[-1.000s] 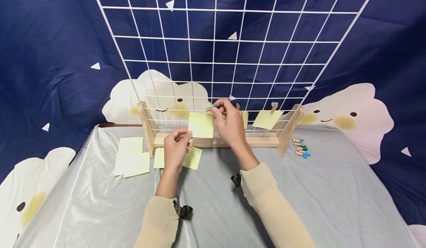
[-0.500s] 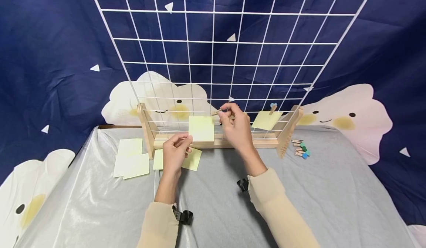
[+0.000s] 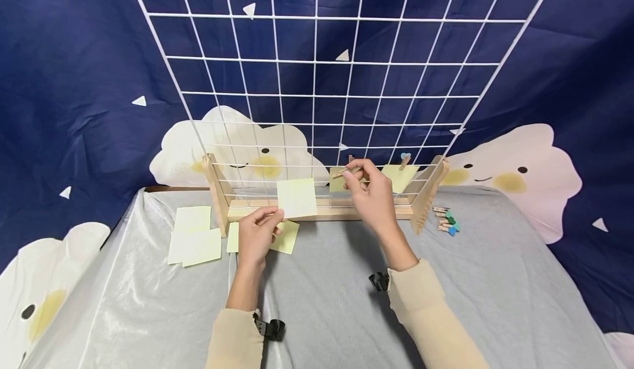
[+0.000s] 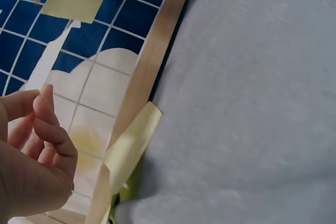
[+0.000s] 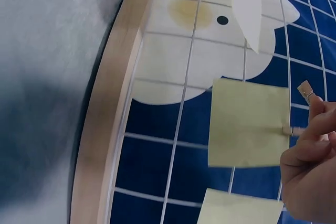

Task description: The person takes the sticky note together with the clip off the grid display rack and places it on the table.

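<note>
My left hand [image 3: 258,234] pinches a pale yellow sticky note [image 3: 297,198] by its lower left corner, in front of the white wire grid [image 3: 313,95]. In the left wrist view that note [image 4: 50,61] shows almost edge-on. Between thumb and fingertips, my right hand [image 3: 375,195] holds a small wooden clothespin [image 3: 339,174], apart from the note. Behind this hand, one sticky note [image 5: 249,124] hangs on the grid under another clothespin [image 5: 287,130]. A further clipped note [image 3: 400,177] hangs to its right, its clothespin [image 3: 405,162] topped with blue.
Wooden feet [image 3: 217,195] and a wooden base bar [image 3: 337,213] carry the grid. Loose sticky notes [image 3: 202,247] lie on the grey cloth [image 3: 317,303] at left, with more notes [image 3: 285,238] beneath my left hand. Several clothespins [image 3: 447,221] with green and blue tops lie at right.
My right hand has drawn back rightward and a little down with the clothespin, away from the held note's top edge. The left hand has lowered the note slightly and tilted it.
</note>
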Available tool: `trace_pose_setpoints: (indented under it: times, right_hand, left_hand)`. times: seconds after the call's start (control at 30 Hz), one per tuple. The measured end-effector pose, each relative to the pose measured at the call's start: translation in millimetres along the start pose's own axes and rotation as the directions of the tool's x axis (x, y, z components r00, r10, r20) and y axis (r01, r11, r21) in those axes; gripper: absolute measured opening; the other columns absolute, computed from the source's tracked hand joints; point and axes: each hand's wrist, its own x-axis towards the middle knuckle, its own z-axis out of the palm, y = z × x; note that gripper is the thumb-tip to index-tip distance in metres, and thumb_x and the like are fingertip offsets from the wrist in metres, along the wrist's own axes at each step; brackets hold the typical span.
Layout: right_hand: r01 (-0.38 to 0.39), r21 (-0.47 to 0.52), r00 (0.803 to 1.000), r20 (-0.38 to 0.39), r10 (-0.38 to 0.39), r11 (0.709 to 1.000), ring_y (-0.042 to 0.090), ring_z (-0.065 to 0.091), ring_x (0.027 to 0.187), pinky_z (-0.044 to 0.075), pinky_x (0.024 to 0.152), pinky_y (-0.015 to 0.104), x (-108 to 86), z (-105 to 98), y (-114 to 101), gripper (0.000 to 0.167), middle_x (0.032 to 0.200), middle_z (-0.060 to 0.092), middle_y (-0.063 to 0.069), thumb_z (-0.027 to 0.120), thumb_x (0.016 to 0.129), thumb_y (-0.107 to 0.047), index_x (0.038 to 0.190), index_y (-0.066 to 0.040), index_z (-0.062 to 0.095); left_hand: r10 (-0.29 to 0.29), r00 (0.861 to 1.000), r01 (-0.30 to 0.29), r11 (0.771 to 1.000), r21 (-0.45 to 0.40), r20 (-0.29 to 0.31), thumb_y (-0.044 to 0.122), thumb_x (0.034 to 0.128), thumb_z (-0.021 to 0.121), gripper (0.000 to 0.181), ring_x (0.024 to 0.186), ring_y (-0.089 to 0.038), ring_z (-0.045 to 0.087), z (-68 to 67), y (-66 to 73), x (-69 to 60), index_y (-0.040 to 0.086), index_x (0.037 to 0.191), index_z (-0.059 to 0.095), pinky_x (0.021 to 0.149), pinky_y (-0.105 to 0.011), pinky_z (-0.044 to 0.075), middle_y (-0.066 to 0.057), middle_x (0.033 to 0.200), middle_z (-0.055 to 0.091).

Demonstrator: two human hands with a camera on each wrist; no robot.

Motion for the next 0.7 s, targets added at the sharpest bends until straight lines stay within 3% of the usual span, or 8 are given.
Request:
trace_pose_setpoints:
  times: [0.17,0.37,0.57,0.7]
  right_hand:
    - [-0.034,-0.015,0.999,-0.014,0.033,0.999,0.005,0.046,0.049,0.032,0.048,0.018,-3.1,-14,4,0.012,0.076,0.066,0.015,0.067,0.098,-0.007,0.108,0.0,0.067]
    - [-0.084,0.014,0.995,-0.054,0.085,0.996,0.001,0.056,0.059,0.034,0.047,0.016,-5.5,-37,12,0.015,0.078,0.064,0.021,0.065,0.099,-0.005,0.111,0.005,0.065]
    - [-0.16,0.076,0.976,-0.136,0.169,0.984,0.004,0.046,0.043,0.035,0.042,0.017,-8.5,-65,25,0.017,0.072,0.063,0.008,0.063,0.098,-0.001,0.113,0.008,0.063]
    - [-0.169,0.053,0.97,-0.17,0.175,0.984,0.003,0.051,0.047,0.038,0.044,0.016,-12.1,-81,30,0.017,0.069,0.062,-0.004,0.063,0.099,-0.002,0.112,0.008,0.063]
  left_hand:
    - [-0.013,1.0,0.013,1.0,0.011,0.021,0.006,0.0907,0.074,0.016,0.054,-0.009,0.055,-3.1,-5.3,-2.3,-0.005,0.102,0.074,0.048,-0.019,0.04,-0.009,0.077,0.074]
    - [-0.046,0.998,0.045,0.998,0.041,0.037,0.006,0.0887,0.076,0.014,0.054,-0.011,0.055,-5.6,-13.1,-4.6,-0.003,0.099,0.076,0.048,-0.02,0.04,-0.015,0.079,0.074]
    - [-0.089,0.995,0.087,0.994,0.061,0.035,0.007,0.0885,0.076,0.013,0.053,-0.012,0.054,-8.5,-20.6,-6.4,-0.002,0.098,0.076,0.047,-0.019,0.037,-0.013,0.077,0.074]
    - [-0.096,0.994,0.092,0.993,0.081,0.048,0.007,0.0877,0.077,0.014,0.052,-0.011,0.054,-9.7,-21.8,-7.8,-0.002,0.098,0.075,0.047,-0.018,0.036,-0.011,0.077,0.074]
